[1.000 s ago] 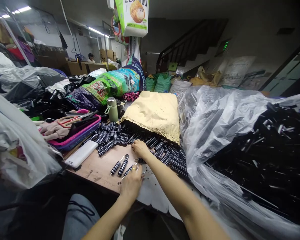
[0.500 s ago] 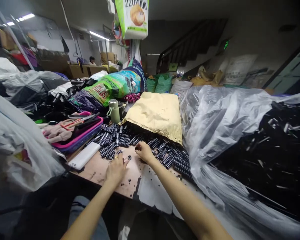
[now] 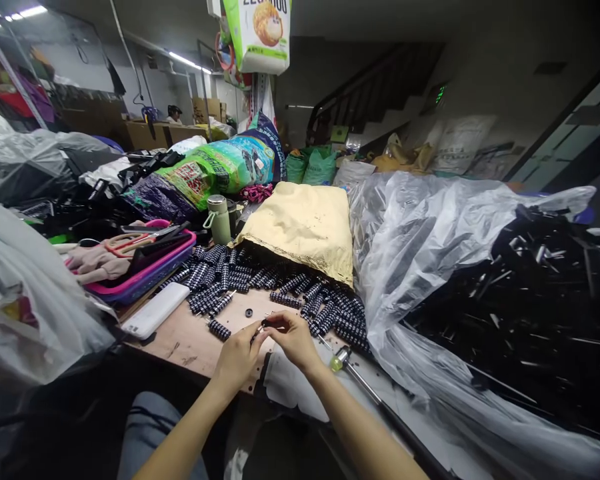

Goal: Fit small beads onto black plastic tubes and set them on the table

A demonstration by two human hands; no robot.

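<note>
Left hand (image 3: 237, 355) and right hand (image 3: 296, 339) pinch a dark piece (image 3: 265, 324), apparently mid-job! Rods (image 3: 325, 315) crowd the tabletop (image 3: 179, 348); how many are finished, can't tell.

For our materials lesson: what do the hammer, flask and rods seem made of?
Hammer: metal shaft, shiny with glints; translucent yellowish face, probably plastic. Flask: perhaps metal, matte green body, glinting lid. Rods: black with pale flecks, possibly plastic; too small to settle.

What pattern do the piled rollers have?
The rollers are black with pale spots, best seen in the head view.
</note>
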